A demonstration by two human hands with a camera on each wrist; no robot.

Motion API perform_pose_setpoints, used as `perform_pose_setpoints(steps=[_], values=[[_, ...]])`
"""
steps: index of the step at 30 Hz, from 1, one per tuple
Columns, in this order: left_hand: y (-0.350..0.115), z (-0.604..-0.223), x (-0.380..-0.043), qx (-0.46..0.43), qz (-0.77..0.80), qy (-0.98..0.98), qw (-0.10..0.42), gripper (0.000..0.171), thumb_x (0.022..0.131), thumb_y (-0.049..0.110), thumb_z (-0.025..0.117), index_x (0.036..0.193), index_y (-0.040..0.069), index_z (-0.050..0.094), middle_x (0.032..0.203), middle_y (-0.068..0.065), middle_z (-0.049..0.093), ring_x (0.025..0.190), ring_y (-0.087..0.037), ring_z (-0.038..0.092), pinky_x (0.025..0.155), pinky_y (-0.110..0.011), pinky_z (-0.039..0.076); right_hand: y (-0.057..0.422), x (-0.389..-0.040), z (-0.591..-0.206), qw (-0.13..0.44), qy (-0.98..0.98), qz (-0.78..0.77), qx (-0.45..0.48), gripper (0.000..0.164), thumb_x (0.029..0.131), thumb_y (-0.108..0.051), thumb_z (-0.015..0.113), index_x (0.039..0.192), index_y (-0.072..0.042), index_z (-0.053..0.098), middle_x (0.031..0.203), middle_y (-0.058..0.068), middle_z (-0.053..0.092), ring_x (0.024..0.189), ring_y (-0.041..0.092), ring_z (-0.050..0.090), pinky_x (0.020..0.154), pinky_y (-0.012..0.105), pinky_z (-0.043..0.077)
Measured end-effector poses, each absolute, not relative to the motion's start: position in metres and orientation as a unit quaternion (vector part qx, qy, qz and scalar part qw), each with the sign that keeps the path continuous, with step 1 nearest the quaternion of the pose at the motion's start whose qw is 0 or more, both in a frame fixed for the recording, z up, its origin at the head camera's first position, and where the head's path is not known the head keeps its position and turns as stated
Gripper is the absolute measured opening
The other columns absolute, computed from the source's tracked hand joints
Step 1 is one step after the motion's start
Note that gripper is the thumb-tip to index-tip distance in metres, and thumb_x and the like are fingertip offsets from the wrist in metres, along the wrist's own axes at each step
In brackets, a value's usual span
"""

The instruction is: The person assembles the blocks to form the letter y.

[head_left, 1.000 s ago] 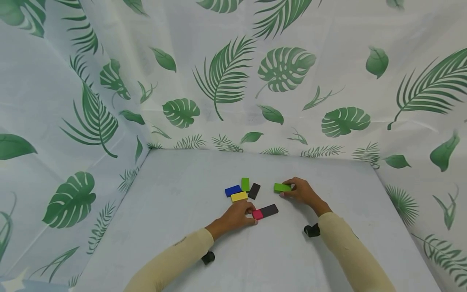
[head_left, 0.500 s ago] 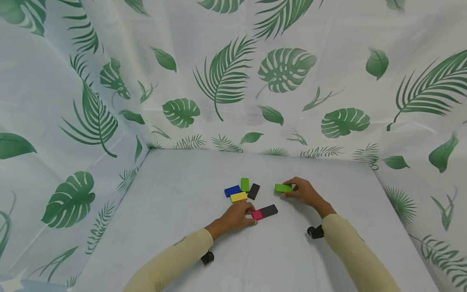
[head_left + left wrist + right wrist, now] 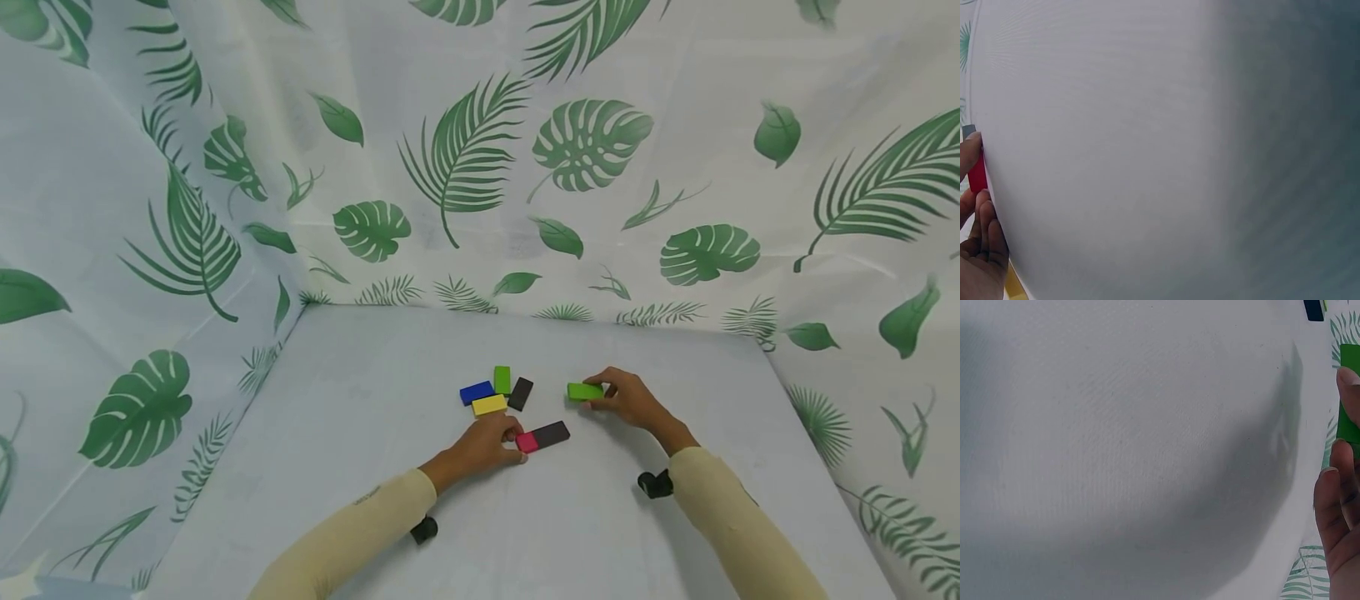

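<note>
My left hand (image 3: pixel 483 444) is low over the white surface, thumb and fingers pinching a red block (image 3: pixel 527 442) at its left end. Against the red block's right end lies a black block (image 3: pixel 552 433), the two in one line. In the left wrist view the red block (image 3: pixel 977 172) shows between thumb and fingertips. Farther right, my right hand (image 3: pixel 628 398) pinches a bright green block (image 3: pixel 583 392) by its right end. The right wrist view catches this green block (image 3: pixel 1349 428) at its edge, the thumb laid across it.
Just beyond my left hand lies a group of blocks: a yellow block (image 3: pixel 490 406), a blue block (image 3: pixel 477 392), a second green block (image 3: pixel 502 380) and another black block (image 3: pixel 521 393). A leaf-printed curtain (image 3: pixel 465 167) borders the white surface (image 3: pixel 360 358) behind and at the sides.
My right hand has shifted slightly to the right and toward me with the green block. My left hand stays at the red block, and the other blocks lie as before.
</note>
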State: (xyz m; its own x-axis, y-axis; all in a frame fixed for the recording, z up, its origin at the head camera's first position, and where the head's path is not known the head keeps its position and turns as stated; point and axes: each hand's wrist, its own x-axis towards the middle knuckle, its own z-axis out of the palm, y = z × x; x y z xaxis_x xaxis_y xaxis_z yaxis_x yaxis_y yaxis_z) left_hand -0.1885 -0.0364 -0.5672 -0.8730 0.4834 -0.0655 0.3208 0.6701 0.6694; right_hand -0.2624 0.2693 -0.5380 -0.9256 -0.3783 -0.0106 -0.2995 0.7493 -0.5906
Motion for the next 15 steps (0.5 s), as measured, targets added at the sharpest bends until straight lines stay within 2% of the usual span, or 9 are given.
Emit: perform_pose_setpoints(steps=[5, 15], values=[[-0.0368, -0.5688, -0.1886, 0.225, 0.343, 0.904, 0.118, 0.037, 0.084, 0.03, 0.083, 0.112, 0.01, 0.07, 0.089, 0.008, 0.059, 0.083, -0.003, 0.05, 0.075, -0.018, 0.046, 0.2708, -0.2592, -0.5381, 0.075, 0.933, -0.304, -0.177, 0.041, 0.084, -0.017, 0.082, 0.122, -0.007, 0.07, 0.12, 0.014, 0.067, 0.089, 0.019, 0.058, 0.073, 0.03, 0.045], [-0.0369, -0.568, -0.1888, 0.225, 0.347, 0.903, 0.115, 0.035, 0.083, 0.029, 0.083, 0.111, 0.011, 0.071, 0.088, 0.008, 0.058, 0.083, -0.003, 0.05, 0.075, -0.017, 0.046, 0.2727, -0.2536, -0.5376, 0.074, 0.928, -0.311, -0.193, 0.04, 0.082, -0.015, 0.083, 0.12, -0.008, 0.071, 0.113, 0.009, 0.068, 0.085, 0.016, 0.059, 0.07, 0.026, 0.047]])
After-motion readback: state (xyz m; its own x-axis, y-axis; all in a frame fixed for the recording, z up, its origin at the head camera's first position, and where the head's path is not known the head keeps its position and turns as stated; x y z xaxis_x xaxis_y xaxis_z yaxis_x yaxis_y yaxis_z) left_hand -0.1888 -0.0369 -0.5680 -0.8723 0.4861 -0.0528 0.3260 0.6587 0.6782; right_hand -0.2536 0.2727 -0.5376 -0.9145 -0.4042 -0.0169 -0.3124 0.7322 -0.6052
